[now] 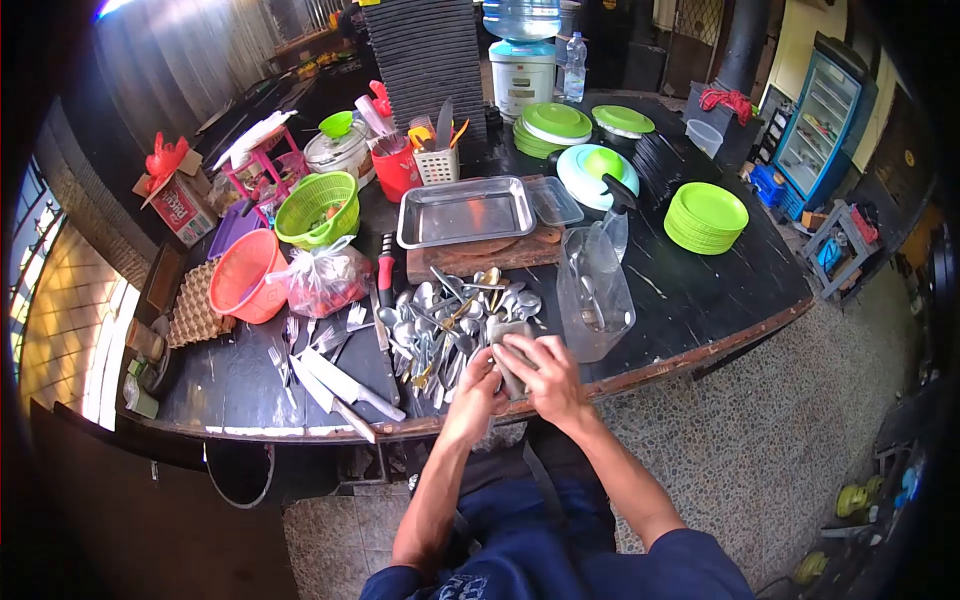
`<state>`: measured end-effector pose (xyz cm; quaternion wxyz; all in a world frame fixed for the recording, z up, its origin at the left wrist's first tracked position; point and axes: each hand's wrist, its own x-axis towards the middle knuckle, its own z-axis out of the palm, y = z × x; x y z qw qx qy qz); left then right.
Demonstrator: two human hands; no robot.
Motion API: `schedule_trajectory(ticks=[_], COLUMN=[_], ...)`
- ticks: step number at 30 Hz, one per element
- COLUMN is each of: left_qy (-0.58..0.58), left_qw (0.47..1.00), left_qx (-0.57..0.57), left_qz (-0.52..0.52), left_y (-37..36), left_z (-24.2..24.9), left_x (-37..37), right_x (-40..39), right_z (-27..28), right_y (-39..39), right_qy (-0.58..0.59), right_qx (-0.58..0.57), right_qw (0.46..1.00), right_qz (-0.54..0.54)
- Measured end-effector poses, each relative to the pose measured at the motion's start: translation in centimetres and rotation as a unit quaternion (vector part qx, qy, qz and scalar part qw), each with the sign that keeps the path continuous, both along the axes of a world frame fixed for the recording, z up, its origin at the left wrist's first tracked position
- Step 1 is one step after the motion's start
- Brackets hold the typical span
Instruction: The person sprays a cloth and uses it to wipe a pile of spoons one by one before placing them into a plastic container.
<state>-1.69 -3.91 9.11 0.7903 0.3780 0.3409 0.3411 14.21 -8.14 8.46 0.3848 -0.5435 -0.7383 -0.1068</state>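
Near the front edge of the table, my right hand is closed around a grey-brown cloth. My left hand is beside it with fingers curled at the cloth's left side; whatever it grips is hidden. Just beyond and left of my hands is a large pile of spoons, mostly silver with some gold-coloured ones. A clear plastic container stands right of the pile, with a few spoons inside. Left of the pile lie two white-bladed knives, several forks and a dark sharpening rod with a red handle.
Behind the pile, a metal tray rests on a wooden board. Green plates are stacked at the right. A bag of red food, an orange basket and a green basket stand at the left.
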Motion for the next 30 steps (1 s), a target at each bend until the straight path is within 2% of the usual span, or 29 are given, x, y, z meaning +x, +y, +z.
schedule_trajectory(ticks=[1, 5, 9, 14, 17, 18, 20, 24, 26, 28, 29, 30], left_qy=[0.052, 0.098, 0.085, 0.054, 0.037, 0.037, 0.094, 0.096, 0.087, 0.080, 0.073, 0.067], left_qw=[0.998, 0.994, 0.995, 0.997, 0.997, 0.997, 0.991, 0.992, 0.993, 0.994, 0.995, 0.995], left_qx=[0.033, 0.030, 0.057, 0.022, 0.003, 0.003, 0.078, 0.058, 0.059, 0.058, 0.052, 0.046], left_qz=[0.030, 0.038, 0.001, 0.051, 0.066, 0.063, 0.046, 0.065, 0.054, 0.044, 0.050, 0.057], left_y=[-0.5, -1.3, -1.1, -1.3, -1.3, -1.2, -1.2, -1.9, -1.5, -1.3, -1.4, -1.4], left_z=[-0.4, -0.7, -2.0, -1.7, -0.6, -0.7, -1.2, -0.7, -1.6, -1.6, -1.6, -1.5], left_x=[0.4, 0.1, -0.8, -0.3, -0.6, -0.6, -0.7, -0.1, -0.3, -0.4, -0.4, -0.4], right_x=[-0.1, 1.5, 1.9, 1.2, 0.4, 0.5, 0.8, 1.4, 1.0, -0.2, -0.4, -0.9], right_z=[-0.9, -2.3, -2.1, -0.6, -1.3, -1.5, -2.0, -1.7, -1.1, -0.3, -1.7, -1.8], right_y=[0.2, 1.5, 1.9, 1.4, 0.3, 0.3, 0.4, 1.3, 1.8, 1.9, 2.5, 2.5], right_qy=[-0.004, -0.057, -0.046, 0.020, -0.029, -0.029, -0.034, -0.036, -0.016, 0.158, 0.239, 0.240], right_qx=[-0.003, 0.016, 0.036, 0.043, 0.027, 0.026, 0.011, 0.047, 0.051, 0.015, 0.004, 0.003], right_qw=[1.000, 0.998, 0.997, 0.996, 0.999, 0.999, 0.999, 0.996, 0.996, 0.986, 0.971, 0.971], right_qz=[0.000, -0.021, -0.042, -0.081, 0.022, 0.019, -0.013, -0.066, -0.066, -0.044, -0.019, -0.020])
